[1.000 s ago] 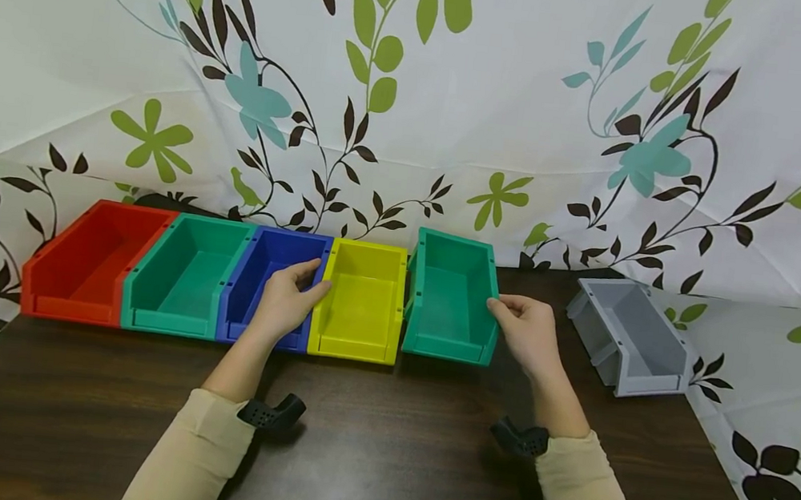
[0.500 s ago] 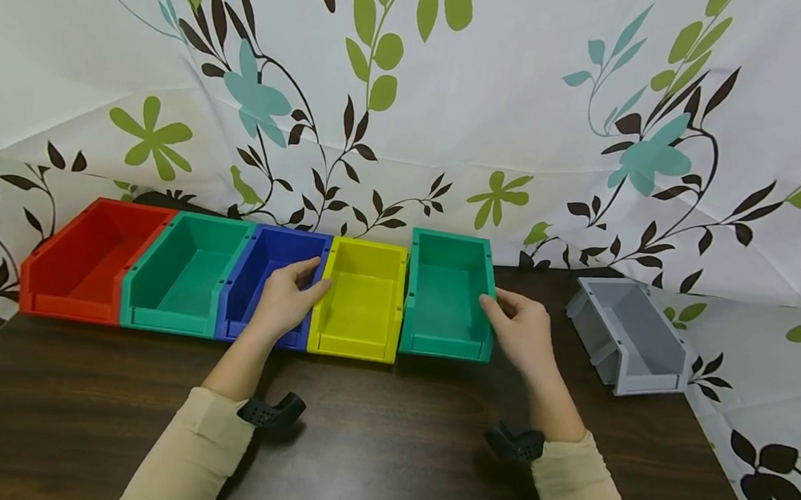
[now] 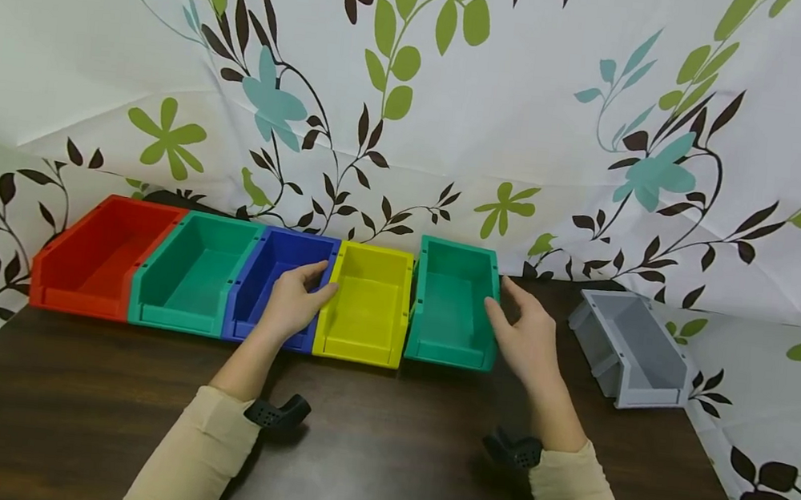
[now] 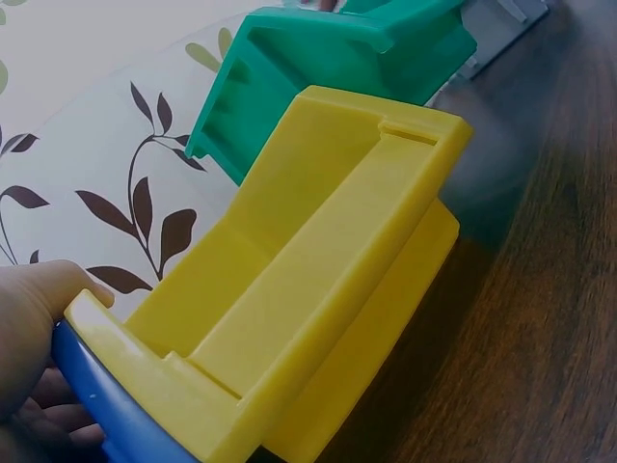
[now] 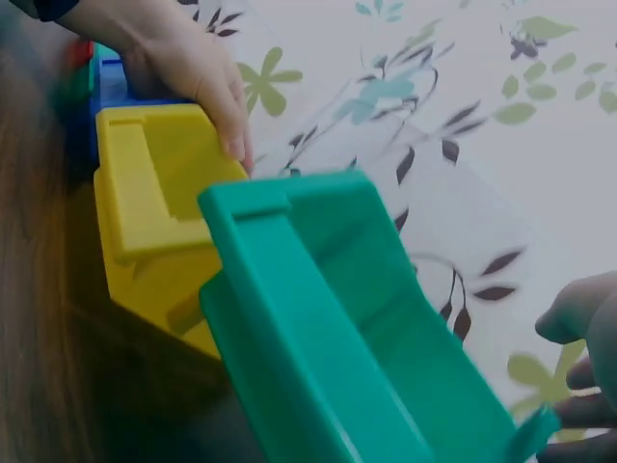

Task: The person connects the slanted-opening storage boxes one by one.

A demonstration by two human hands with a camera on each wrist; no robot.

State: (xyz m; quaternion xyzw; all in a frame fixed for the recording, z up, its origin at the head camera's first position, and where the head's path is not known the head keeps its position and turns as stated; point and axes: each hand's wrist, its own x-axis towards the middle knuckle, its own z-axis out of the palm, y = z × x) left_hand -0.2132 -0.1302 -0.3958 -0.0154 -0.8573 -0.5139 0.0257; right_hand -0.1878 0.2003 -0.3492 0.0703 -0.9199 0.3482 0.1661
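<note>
Left hand: thumb and fingers pinch adjoining walls of blue stacking bin and yellow stacking bin. Green stacking bin at yellow's 3 o'clock; right hand at its 3 o'clock, thumb and fingers spread.

The yellow bin looks like smooth, slightly shiny plastic, same deal with the blue bin, green bin and red bin left of it, plus the other green bin and duller grey bin to its right. Tabletop in front of it looks like satiny dark wood grain, and the backdrop behind it seems wrinkly, matt printed cloth.
</note>
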